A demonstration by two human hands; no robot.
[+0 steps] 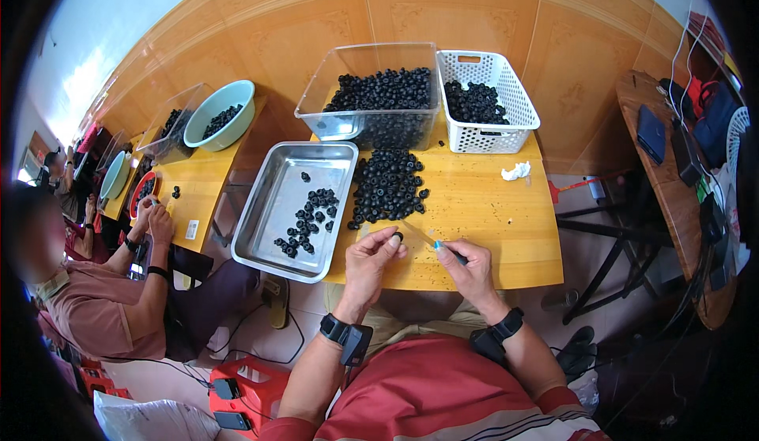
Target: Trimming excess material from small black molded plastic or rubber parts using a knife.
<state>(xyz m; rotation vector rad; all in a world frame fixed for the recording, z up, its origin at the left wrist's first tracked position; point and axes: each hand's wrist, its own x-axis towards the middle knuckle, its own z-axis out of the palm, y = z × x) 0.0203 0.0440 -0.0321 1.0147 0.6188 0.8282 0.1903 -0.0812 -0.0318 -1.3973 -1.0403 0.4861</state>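
My left hand (pixel 370 265) pinches a small round black part (pixel 398 236) between thumb and fingertips at the near edge of the wooden table (pixel 482 204). In my right hand (pixel 469 270) is a knife (pixel 423 236), its thin blade pointing up and left toward that part, apart from it. A blue band shows where the blade meets the dark handle. Just beyond my left hand lies a pile of similar black ring-shaped parts (pixel 387 184). To its left, a shallow metal tray (pixel 273 176) holds several more of these parts.
Behind the pile stand a clear plastic bin (pixel 312 101) and a white perforated basket (pixel 494 141), both with black parts. Crumpled white tissue (pixel 516 171) and dark scraps lie at right. A co-worker (pixel 118 299) sits left near a pale green basin (pixel 245 121). A brown side table (pixel 656 180) stands right.
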